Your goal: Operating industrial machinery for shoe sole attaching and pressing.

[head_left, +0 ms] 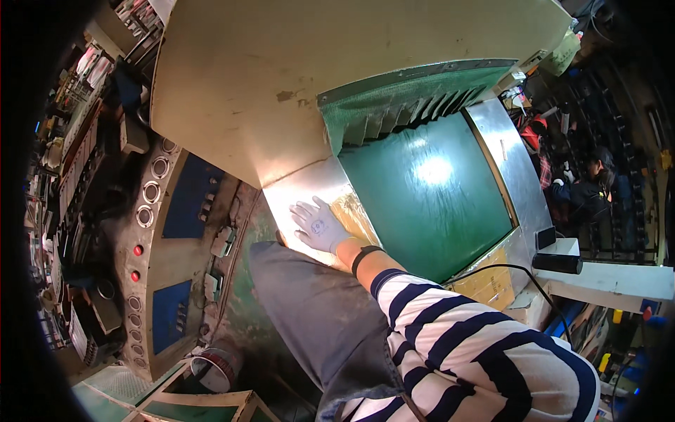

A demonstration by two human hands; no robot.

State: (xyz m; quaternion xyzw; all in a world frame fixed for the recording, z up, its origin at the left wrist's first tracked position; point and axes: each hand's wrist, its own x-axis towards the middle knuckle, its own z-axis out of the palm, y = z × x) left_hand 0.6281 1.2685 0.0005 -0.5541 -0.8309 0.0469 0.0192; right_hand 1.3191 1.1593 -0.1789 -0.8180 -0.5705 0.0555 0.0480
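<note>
My right hand [320, 226], in a pale glove with a round mark on its back, lies flat on a shiny metal ledge [288, 193]. Its fingers are spread and hold nothing. Yellowish-brown tape [355, 218] covers the ledge just beside the hand. To the right of that runs a smooth green conveyor belt [422, 204] with a bright reflection on it. A fringed green curtain [408, 98] hangs over the belt's far end, under a large beige machine housing [281, 77]. My left hand is out of the picture.
On the left stands a control panel [151, 246] with round gauges and red buttons. A bucket [214, 369] sits on the floor. A black cable [506, 266] crosses at right near a black cylindrical object [559, 263]. Another person [590, 186] is at far right.
</note>
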